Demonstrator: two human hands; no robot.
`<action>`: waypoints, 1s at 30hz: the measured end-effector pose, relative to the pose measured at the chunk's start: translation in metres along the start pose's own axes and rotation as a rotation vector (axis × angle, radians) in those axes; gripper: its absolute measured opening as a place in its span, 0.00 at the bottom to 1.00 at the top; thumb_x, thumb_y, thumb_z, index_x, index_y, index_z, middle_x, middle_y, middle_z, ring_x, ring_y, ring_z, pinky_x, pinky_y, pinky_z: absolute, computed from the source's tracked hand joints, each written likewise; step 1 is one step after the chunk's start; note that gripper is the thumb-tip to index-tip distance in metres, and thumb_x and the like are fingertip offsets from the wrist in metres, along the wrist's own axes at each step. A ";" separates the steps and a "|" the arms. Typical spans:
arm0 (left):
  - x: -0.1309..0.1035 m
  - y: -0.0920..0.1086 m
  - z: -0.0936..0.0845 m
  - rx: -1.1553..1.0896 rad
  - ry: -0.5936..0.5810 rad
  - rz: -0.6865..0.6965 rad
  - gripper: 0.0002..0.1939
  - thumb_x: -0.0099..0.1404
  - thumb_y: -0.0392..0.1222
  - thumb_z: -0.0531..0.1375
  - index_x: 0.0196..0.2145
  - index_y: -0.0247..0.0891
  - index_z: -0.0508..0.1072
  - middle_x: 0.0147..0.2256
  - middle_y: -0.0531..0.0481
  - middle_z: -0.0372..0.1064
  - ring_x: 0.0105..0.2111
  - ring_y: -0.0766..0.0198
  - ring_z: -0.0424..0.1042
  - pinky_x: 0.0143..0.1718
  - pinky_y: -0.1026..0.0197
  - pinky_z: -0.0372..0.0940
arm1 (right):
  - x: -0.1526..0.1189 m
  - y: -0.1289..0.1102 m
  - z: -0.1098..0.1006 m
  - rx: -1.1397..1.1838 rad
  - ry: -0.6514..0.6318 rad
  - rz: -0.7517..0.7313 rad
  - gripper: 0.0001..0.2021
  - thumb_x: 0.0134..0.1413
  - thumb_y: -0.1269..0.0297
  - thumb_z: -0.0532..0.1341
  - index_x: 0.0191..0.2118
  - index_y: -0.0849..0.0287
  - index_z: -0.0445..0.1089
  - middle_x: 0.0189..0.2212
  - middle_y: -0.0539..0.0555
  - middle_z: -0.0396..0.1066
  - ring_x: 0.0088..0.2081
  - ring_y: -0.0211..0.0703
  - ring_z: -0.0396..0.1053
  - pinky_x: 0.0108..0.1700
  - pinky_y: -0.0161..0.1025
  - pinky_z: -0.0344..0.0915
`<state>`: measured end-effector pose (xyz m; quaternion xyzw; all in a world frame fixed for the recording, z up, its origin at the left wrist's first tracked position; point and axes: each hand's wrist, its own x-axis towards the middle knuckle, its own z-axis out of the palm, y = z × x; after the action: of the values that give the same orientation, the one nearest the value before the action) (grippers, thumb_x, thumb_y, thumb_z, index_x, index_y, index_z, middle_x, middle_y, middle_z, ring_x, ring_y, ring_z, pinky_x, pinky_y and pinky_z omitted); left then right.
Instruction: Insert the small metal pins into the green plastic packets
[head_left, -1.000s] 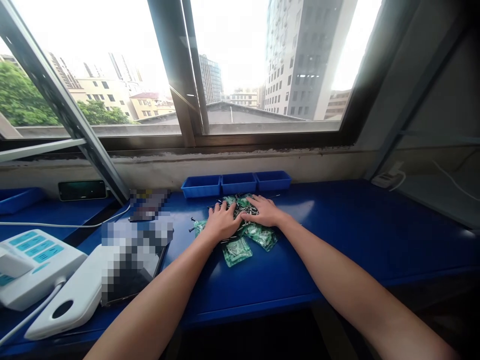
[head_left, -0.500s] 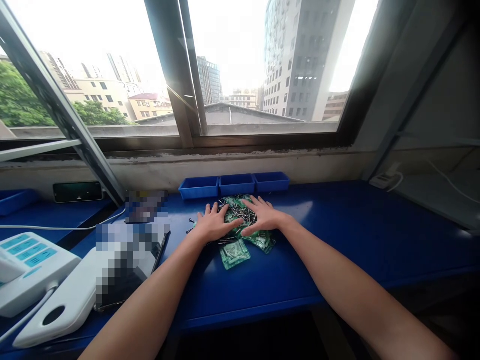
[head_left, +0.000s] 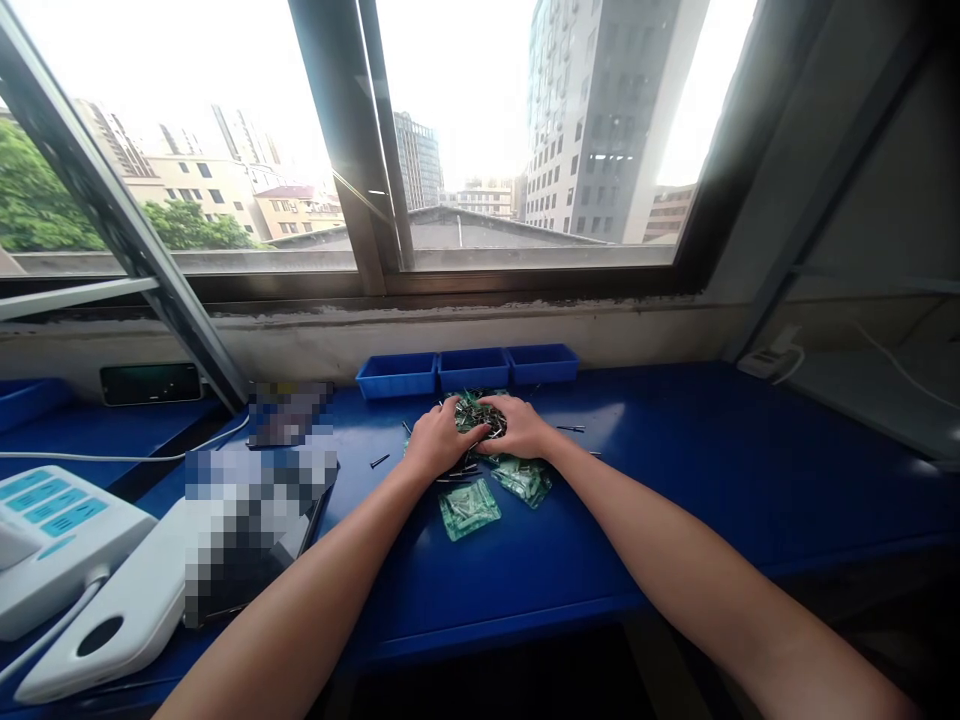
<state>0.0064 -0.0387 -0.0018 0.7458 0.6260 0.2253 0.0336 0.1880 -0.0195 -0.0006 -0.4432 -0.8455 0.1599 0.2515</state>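
A heap of dark screws mixed with green plastic packets lies on the blue table, squeezed between my two hands. My left hand cups the heap's left side, fingers curled behind it and thumb in front. From the right, my right hand wraps round it the same way, its fingertips partly hidden. A clear green packet with small parts inside lies flat in front of the heap. Another green packet sits just below my right hand. One loose screw rests left of my left hand, and several loose screws lie to the right.
Three blue bins stand in a row behind the heap. To the left are a white power strip, a white device with blue labels and a phone. A metal shelf post rises at the back left.
Both hands have moved closer together, and their spread fingers have curled inward round the heap. The screws are bunched more tightly, with a few left loose at either side.
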 end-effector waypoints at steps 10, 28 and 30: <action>0.004 -0.007 -0.014 -0.319 0.061 -0.066 0.25 0.55 0.61 0.59 0.42 0.40 0.69 0.34 0.48 0.72 0.33 0.57 0.71 0.31 0.61 0.62 | 0.002 0.007 0.001 0.166 0.227 -0.013 0.26 0.47 0.54 0.64 0.53 0.57 0.68 0.48 0.56 0.71 0.49 0.52 0.69 0.46 0.43 0.67; 0.003 -0.009 -0.014 -0.088 0.085 -0.063 0.29 0.62 0.58 0.52 0.54 0.37 0.64 0.50 0.39 0.65 0.49 0.50 0.66 0.46 0.56 0.62 | 0.002 0.015 0.000 0.044 0.052 0.124 0.41 0.53 0.42 0.55 0.66 0.60 0.48 0.63 0.60 0.53 0.62 0.58 0.52 0.60 0.51 0.55; 0.002 -0.008 -0.014 -0.040 0.056 -0.074 0.31 0.64 0.60 0.49 0.57 0.37 0.62 0.52 0.38 0.63 0.51 0.49 0.65 0.48 0.55 0.61 | 0.001 0.011 -0.004 0.012 0.018 0.132 0.44 0.50 0.37 0.55 0.67 0.57 0.46 0.65 0.58 0.48 0.65 0.59 0.46 0.63 0.54 0.49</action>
<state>-0.0056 -0.0380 0.0086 0.7147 0.6494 0.2569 0.0394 0.1972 -0.0120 -0.0021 -0.4978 -0.8112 0.1772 0.2505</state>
